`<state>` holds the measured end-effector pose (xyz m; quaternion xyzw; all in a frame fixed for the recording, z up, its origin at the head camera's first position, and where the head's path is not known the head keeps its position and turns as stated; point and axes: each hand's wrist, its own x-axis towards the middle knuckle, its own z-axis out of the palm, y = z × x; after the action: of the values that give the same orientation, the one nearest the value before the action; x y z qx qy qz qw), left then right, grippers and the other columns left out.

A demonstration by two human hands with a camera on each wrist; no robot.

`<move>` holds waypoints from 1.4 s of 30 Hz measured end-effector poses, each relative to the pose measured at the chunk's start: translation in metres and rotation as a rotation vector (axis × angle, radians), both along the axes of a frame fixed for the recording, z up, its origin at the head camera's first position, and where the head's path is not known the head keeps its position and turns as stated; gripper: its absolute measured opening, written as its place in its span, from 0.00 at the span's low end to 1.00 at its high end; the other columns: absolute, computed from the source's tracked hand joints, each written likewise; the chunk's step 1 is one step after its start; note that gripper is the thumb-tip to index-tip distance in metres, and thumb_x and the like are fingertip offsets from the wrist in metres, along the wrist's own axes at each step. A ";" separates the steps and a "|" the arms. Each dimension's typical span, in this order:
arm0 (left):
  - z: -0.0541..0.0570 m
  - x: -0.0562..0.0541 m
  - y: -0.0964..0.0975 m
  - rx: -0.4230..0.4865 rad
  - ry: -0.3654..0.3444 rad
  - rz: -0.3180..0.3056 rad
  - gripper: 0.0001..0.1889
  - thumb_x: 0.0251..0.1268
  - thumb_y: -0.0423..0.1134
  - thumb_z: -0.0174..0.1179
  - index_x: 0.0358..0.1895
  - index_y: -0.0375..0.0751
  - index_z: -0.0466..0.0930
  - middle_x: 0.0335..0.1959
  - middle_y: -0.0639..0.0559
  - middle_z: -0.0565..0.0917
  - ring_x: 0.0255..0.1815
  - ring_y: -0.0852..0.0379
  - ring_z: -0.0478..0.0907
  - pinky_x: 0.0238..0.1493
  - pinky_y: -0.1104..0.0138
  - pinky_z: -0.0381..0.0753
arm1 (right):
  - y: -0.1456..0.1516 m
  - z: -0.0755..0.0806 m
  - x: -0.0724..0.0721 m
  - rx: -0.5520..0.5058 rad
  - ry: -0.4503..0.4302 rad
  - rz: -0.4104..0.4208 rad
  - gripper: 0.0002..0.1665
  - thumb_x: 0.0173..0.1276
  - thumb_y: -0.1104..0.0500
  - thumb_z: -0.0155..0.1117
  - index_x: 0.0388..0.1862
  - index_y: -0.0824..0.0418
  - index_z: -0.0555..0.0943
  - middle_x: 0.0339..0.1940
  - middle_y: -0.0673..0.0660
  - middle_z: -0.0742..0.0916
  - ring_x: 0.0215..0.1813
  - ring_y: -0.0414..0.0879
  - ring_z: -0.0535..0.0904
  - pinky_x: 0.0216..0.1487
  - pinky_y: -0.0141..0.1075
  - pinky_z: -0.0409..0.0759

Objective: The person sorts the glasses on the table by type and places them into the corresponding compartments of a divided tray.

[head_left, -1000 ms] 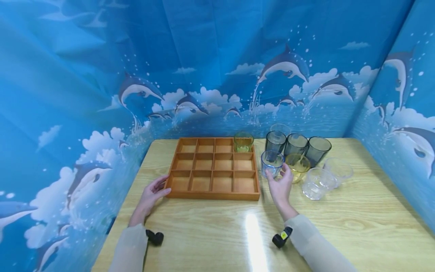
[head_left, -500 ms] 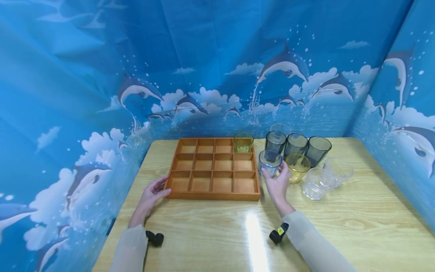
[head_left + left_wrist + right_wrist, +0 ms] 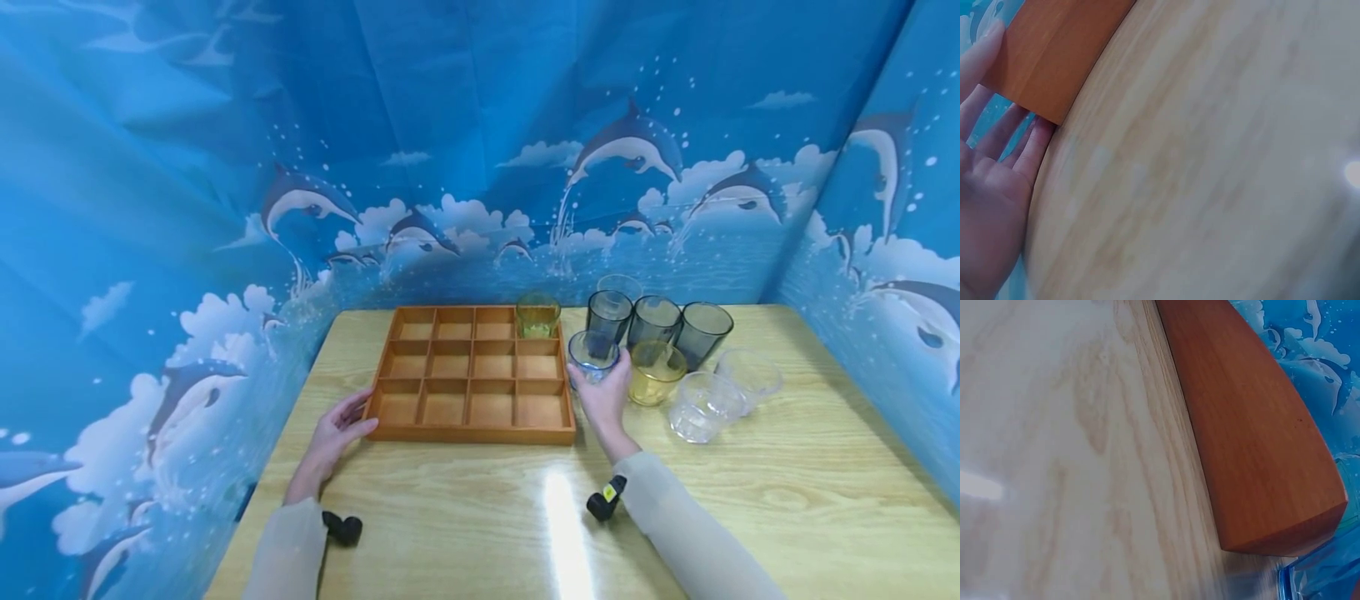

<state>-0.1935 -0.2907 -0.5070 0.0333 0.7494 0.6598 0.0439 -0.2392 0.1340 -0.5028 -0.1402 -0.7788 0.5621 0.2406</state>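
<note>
Right hand [image 3: 606, 400] holds one blue glass [image 3: 593, 358] near three grey glasses [image 3: 655, 322].

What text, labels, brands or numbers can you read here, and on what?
None readable in any view.
Yellow sticker on the right-wrist camera: too small to tell whether it carries a mark.
Wooden tray: no lettering seen.
Glasses: no label or brand seen.
Backdrop: picture print, no words seen.
</note>
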 end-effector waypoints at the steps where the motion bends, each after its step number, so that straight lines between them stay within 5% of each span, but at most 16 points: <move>1: 0.000 0.000 0.000 -0.002 -0.001 0.001 0.32 0.61 0.33 0.61 0.67 0.31 0.60 0.67 0.37 0.63 0.66 0.43 0.59 0.54 0.78 0.66 | 0.000 0.000 -0.001 -0.006 -0.012 0.002 0.57 0.50 0.55 0.75 0.70 0.69 0.51 0.68 0.70 0.61 0.68 0.62 0.55 0.68 0.51 0.53; 21: 0.002 0.000 0.002 -0.031 -0.011 -0.003 0.31 0.62 0.32 0.59 0.67 0.31 0.60 0.67 0.37 0.63 0.66 0.43 0.59 0.57 0.74 0.66 | 0.003 0.000 -0.008 -0.001 0.002 0.005 0.57 0.47 0.56 0.76 0.69 0.66 0.52 0.67 0.67 0.62 0.67 0.61 0.58 0.67 0.52 0.55; 31: -0.022 -0.011 -0.008 -0.007 -0.004 0.001 0.32 0.61 0.36 0.62 0.68 0.37 0.61 0.67 0.40 0.63 0.67 0.46 0.58 0.54 0.79 0.65 | 0.001 0.010 -0.009 0.095 0.170 0.003 0.56 0.43 0.58 0.79 0.67 0.65 0.58 0.62 0.67 0.67 0.62 0.59 0.64 0.62 0.51 0.62; 42: -0.029 -0.011 -0.010 -0.034 0.099 0.022 0.31 0.58 0.35 0.63 0.65 0.32 0.64 0.62 0.45 0.71 0.58 0.58 0.67 0.53 0.77 0.67 | 0.001 0.025 -0.005 0.101 0.241 0.062 0.51 0.45 0.58 0.78 0.65 0.67 0.61 0.60 0.66 0.69 0.62 0.58 0.65 0.63 0.47 0.62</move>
<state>-0.2046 -0.3005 -0.5363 0.0571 0.7622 0.6448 0.0000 -0.2442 0.1346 -0.4778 -0.0354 -0.7755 0.5421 0.3216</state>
